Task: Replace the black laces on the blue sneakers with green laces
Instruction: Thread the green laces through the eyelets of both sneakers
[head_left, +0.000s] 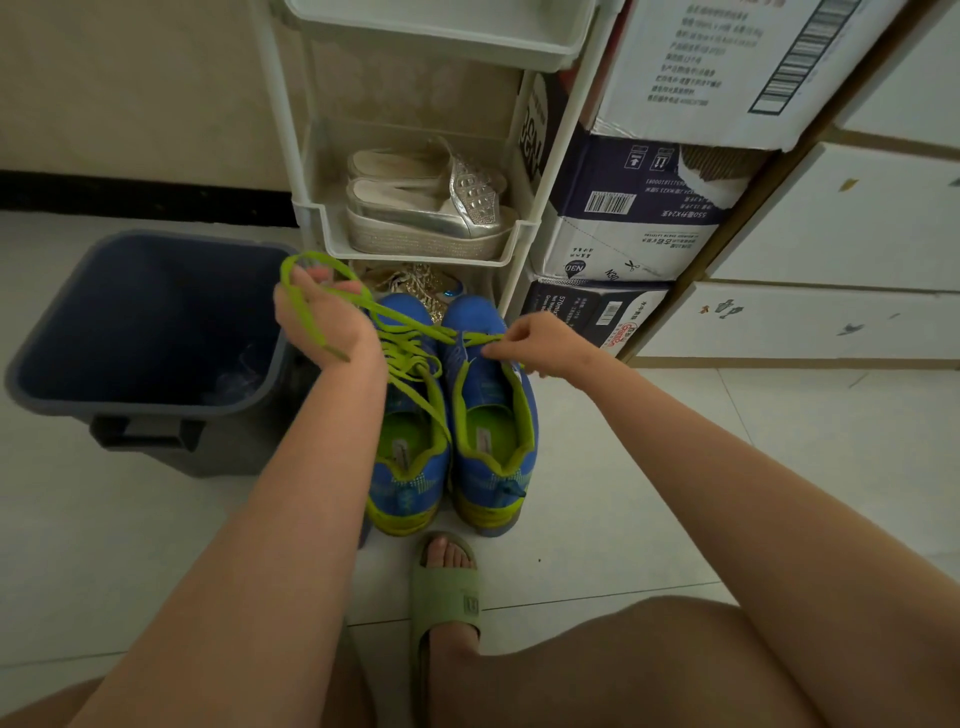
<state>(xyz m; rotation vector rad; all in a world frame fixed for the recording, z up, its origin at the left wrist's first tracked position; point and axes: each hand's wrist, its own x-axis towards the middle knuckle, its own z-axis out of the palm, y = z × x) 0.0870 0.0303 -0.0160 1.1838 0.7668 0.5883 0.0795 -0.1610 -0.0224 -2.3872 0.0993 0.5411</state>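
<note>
Two blue sneakers with green linings stand side by side on the floor, toes pointing away from me: the left sneaker (410, 436) and the right sneaker (491, 410). Green laces (410, 345) criss-cross the left sneaker. My left hand (324, 317) is raised above it and grips a loop of green lace (298, 262), whose end hangs over my wrist. My right hand (540, 343) pinches the other stretch of green lace over the front of the right sneaker. No black laces are visible.
A dark blue bin (150, 327) stands to the left. A white shelf rack (415, 228) behind the sneakers holds silver platform shoes (431, 202). Stacked cardboard boxes (634, 228) and white drawers (831, 249) fill the right. My foot in a green slide (447, 587) is just behind the sneakers.
</note>
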